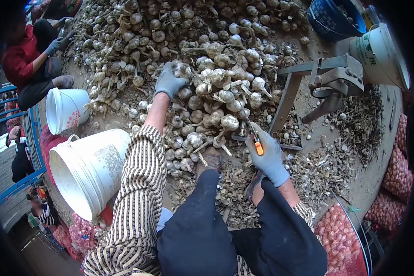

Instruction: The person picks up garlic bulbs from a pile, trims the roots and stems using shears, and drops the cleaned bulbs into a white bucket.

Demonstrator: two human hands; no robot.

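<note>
A big heap of garlic bulbs (216, 76) with dried stalks lies before me. My left hand (170, 83), in a grey glove, reaches into the heap with its fingers closed around a garlic bulb (184, 71). Lower and to the right, my right hand (267, 154), gloved the same way, grips a pair of pruning shears with an orange handle (259, 148). The metal end of the shears points up toward the bulbs at the heap's near edge; the fingers partly hide the tool. Loose bulbs lie between my feet and the heap.
A metal stand with a blade-like arm (329, 78) rises at right. White buckets (85, 161) lie tipped at left, and a blue tub (329, 18) sits at upper right. Cut stalks (317, 175) litter the ground. Red net sacks (338, 234) stand at lower right. Another person (27, 60) sits at upper left.
</note>
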